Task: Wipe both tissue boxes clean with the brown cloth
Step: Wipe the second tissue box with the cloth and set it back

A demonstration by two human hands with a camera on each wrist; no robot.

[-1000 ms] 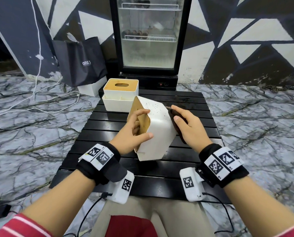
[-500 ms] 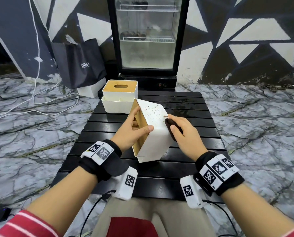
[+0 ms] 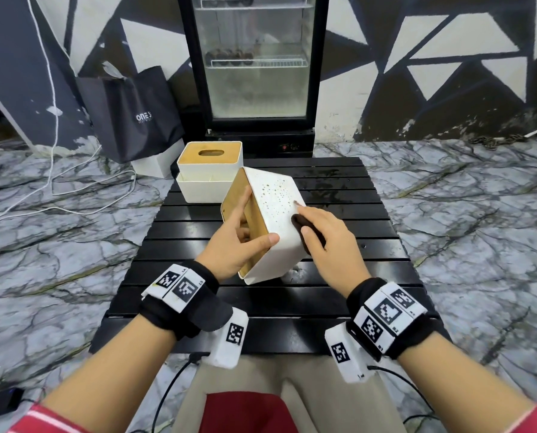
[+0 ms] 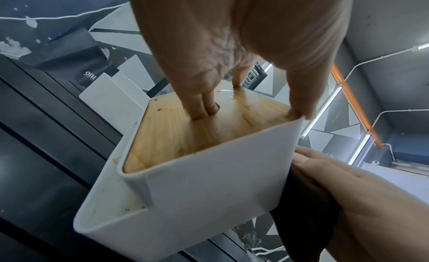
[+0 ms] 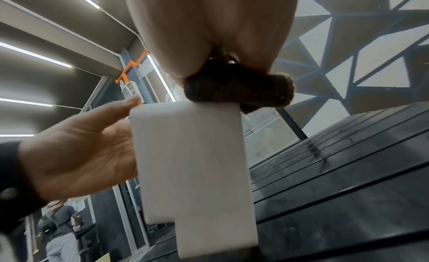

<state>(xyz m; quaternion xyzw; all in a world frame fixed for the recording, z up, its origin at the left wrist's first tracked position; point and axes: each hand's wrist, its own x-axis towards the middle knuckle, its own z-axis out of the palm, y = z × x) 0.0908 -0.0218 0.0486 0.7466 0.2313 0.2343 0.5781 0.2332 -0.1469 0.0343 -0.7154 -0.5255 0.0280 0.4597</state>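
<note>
White plastic made both tissue boxes: one box point(image 3: 209, 170) stood at the far side of the black slatted table point(image 3: 354, 245) (apart from the hands). The left hand point(image 3: 236, 242) gripped the tilted second box point(image 3: 273, 220), two fingers point(image 4: 204, 108) inside its wooden lid's slot. The right hand point(image 3: 329, 242) pressed the one brown cloth point(image 3: 304, 228), bunched under curled fingers, against its speckled side.

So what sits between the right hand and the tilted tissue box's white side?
The brown cloth: the right hand presses it against the tilted tissue box. The head view shows it; the right wrist view confirms it.
</note>
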